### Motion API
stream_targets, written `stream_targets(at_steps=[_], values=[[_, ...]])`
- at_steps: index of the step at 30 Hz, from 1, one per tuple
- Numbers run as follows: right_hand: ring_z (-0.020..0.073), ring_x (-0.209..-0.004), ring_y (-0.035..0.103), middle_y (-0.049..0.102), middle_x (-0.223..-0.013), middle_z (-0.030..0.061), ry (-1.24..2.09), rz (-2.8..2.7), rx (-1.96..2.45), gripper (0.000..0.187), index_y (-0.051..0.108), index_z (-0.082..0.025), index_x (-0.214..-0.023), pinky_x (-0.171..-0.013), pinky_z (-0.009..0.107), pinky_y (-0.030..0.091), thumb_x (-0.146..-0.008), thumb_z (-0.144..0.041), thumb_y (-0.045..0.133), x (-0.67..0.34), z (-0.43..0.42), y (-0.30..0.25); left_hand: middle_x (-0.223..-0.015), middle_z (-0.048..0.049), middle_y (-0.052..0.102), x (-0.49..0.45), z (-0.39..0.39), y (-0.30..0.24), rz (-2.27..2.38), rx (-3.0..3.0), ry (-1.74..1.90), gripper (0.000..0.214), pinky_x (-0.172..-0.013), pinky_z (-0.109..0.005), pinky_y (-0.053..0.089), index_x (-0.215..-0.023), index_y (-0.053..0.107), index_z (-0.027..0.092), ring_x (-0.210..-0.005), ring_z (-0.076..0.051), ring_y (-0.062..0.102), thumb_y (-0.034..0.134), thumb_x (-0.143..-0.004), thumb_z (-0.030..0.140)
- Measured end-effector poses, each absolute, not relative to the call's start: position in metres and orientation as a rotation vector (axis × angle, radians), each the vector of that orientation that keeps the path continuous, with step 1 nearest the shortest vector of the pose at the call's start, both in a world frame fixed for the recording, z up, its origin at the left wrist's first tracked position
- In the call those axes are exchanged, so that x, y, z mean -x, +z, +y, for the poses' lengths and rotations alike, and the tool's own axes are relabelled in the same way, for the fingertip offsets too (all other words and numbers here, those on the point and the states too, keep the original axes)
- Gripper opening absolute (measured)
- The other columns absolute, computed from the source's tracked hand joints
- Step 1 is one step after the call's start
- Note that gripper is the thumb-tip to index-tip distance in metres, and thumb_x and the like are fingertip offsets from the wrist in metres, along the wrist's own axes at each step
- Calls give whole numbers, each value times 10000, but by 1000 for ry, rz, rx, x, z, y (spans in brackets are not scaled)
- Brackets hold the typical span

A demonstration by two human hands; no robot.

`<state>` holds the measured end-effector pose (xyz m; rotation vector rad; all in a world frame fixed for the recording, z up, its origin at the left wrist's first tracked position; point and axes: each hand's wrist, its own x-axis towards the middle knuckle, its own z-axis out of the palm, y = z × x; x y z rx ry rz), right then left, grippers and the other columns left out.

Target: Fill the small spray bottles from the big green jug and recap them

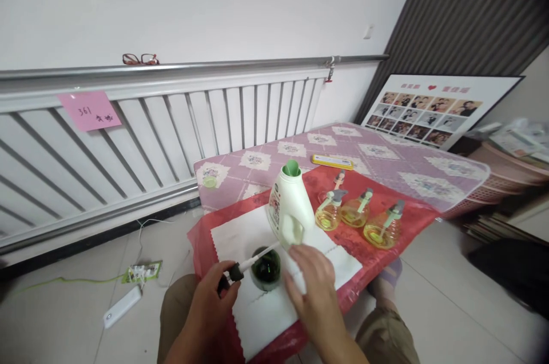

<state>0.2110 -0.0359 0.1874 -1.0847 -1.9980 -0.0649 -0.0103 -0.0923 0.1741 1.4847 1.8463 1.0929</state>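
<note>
White radiator (257, 118) behind a flower-patterned tabletop (446, 166), where two hands work above a white cloth (266, 324) on a red sheet (343, 238).
Left hand (210, 295), fingers closed, has its grip on a dark pump top (235, 272), whose pale tube (259, 257) slants across the mouth of a glass jar (266, 283) holding dark green liquid; the jar stands on the cloth between the hands. Right hand (315, 284) is near the tube's far end, fingers bent, and whether its grip grasps anything I cannot tell. Just beyond it, a cream jug (295, 201) with a green spout stands upright. Farther right, pump-topped bottles (355, 212) of yellow liquid stand on the red sheet, with a yellow case (332, 162) lying behind them.
</note>
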Motion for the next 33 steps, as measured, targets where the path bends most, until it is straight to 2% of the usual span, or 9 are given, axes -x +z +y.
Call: stream_targets(at_steps=[5,9,12,15,18,22,27,29,33], values=[[263,-1152,531,680,-1180,10,-80,-2205,1108,347,560,-351,-1185,-1084,532,88,-864,-222,580,-168,-60,185,-926,-17,666,-7,-88,184,1679,-1620,1033,279,-709,-269,480,-1024,602,225,-736,-149,593,560,-748,212],[225,-1078,585,717,-1103,-22,1,-2299,1144,387,545,-373,-1202,-1099,529,22,-871,-176,579,-161,-57,170,-899,-7,658,-17,-88,192,1587,-1567,977,243,-686,-264,460,-985,587,219,-717,-141,573,538,-750,184],[215,-977,629,735,-1026,-21,83,-2312,1157,372,569,-358,-1163,-1095,529,97,-838,-185,620,-163,-57,165,-872,3,651,-18,-91,188,1549,-1488,957,231,-662,-259,446,-952,562,213,-672,-126,551,542,-727,168],[230,-928,647,734,-990,1,214,-2332,1158,358,603,-326,-1103,-1062,550,216,-779,-188,666,-169,-59,168,-948,-9,641,-15,-94,180,1474,-1411,985,383,-667,-263,443,-1065,502,215,-685,-121,551,579,-692,167],[248,-953,647,721,-1011,31,449,-2244,1189,364,608,-283,-1086,-997,532,343,-748,-153,645,-182,-58,177,-1125,-51,598,-5,-94,172,1339,-1374,1088,606,-713,-288,450,-1253,379,239,-813,-152,569,626,-700,253],[242,-932,648,707,-1002,73,831,-1704,1282,309,601,-229,-1053,-831,406,493,-756,-301,643,-204,-43,191,-1242,-97,545,6,-86,159,1358,-1328,1190,584,-868,-387,433,-1293,357,242,-1047,-225,538,583,-767,353],[177,-885,622,690,-970,21,1093,-1027,1203,364,625,-233,-980,-793,310,485,-680,-410,728,-212,-18,210,-1348,-115,470,-11,-71,136,1541,-1420,1178,701,-1034,-476,336,-1310,373,228,-1249,-285,426,661,-671,241],[145,-815,608,679,-904,-2,1135,-935,1136,353,643,-227,-934,-752,279,480,-649,-399,761,-206,-12,217,-1373,-119,444,-25,-65,127,1572,-1478,1203,758,-1093,-486,270,-1316,381,216,-1292,-301,379,691,-624,213],[104,-677,581,643,-814,-37,1160,-852,1035,353,633,-236,-911,-644,251,486,-623,-375,781,-188,-5,225,-1393,-139,407,-46,-53,112,1618,-1488,1216,847,-1115,-492,248,-1348,356,176,-1320,-324,336,713,-580,202]])
